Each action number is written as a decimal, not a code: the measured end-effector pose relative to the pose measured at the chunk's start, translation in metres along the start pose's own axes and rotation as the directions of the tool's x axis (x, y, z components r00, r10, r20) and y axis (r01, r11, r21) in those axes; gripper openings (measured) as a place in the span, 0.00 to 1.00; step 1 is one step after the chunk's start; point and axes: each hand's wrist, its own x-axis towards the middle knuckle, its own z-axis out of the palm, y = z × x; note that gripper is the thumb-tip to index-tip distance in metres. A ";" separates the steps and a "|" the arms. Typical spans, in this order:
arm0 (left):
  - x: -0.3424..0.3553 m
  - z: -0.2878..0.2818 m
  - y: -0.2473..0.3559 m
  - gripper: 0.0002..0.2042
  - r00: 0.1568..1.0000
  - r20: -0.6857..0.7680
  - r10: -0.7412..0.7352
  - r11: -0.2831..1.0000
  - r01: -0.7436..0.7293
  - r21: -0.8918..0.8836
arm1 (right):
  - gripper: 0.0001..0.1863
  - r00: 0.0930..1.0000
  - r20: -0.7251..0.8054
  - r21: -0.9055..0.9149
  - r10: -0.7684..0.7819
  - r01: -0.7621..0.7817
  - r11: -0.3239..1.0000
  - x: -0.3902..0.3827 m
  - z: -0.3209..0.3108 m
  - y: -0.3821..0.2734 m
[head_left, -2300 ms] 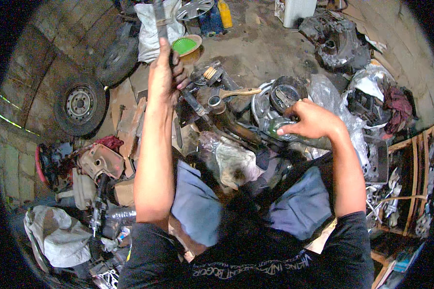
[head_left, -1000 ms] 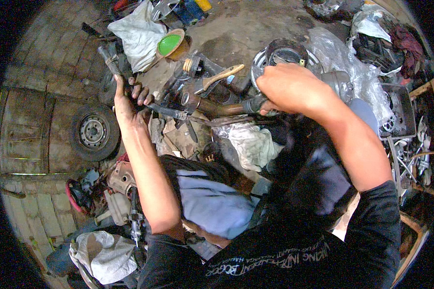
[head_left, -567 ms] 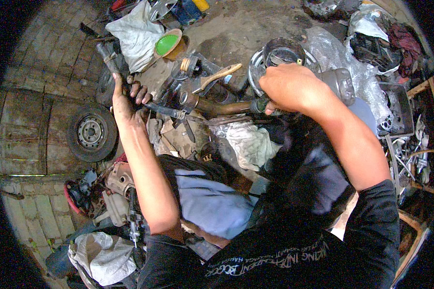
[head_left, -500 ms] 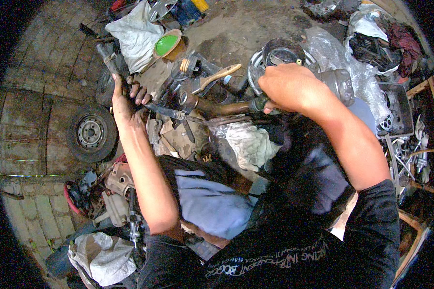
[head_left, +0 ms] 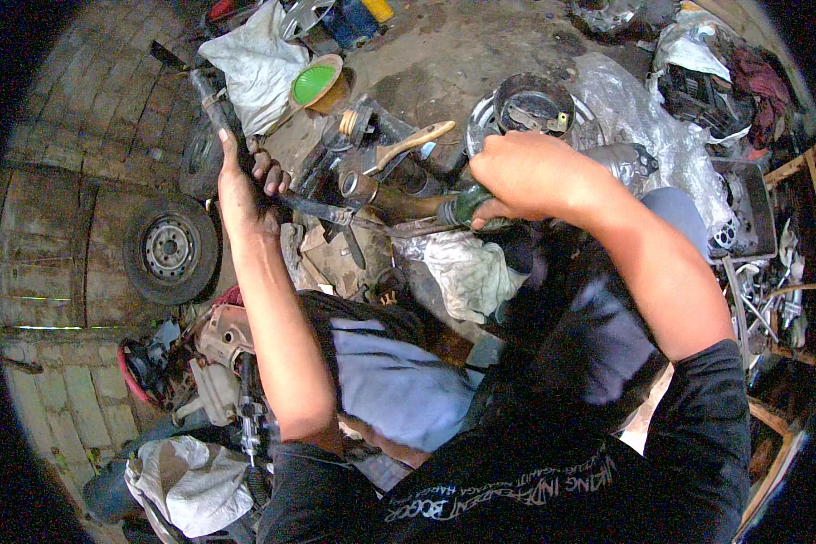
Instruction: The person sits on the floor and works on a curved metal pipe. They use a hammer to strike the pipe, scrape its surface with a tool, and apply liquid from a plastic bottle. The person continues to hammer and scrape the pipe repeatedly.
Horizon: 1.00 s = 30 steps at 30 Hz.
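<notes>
Fingers (head_left: 270,172) clasp a bar (head_left: 216,111), left hand (head_left: 247,193) upturned, and a bottle (head_left: 468,205), right hand (head_left: 537,177) downturned.

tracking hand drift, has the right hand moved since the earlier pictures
Yes: the right hand moved left and down, judged against the round dark pan.

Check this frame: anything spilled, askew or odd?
Mainly the floor: dark patches mark it beyond the paintbrush, possibly spilled fluid; wet or dry, I can't tell. Also, the right hand holds a greenish bottle roughly sideways; I can't make out any flow.
</notes>
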 end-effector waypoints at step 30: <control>-0.005 0.015 -0.001 0.22 0.999 -0.052 0.010 0.994 -0.015 -0.112 | 0.20 0.972 -0.210 0.102 -0.108 0.132 0.986 0.006 0.007 -0.013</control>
